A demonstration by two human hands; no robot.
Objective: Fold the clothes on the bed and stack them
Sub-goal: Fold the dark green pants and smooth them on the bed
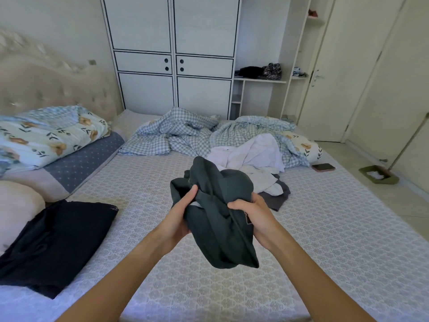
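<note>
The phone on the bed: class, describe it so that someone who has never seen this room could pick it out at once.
Start at the bed and go to its right edge, nearest the door. Beside the crumpled checked duvet and its floral corner, the phone lies flat on the patterned mattress. It is the only small, hard, dark rectangle there; everything around it is soft cloth.

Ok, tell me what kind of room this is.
Most likely a home bedroom: a bed with a tufted headboard, a rumpled checked duvet, and a tall white wardrobe against the far wall.
</note>
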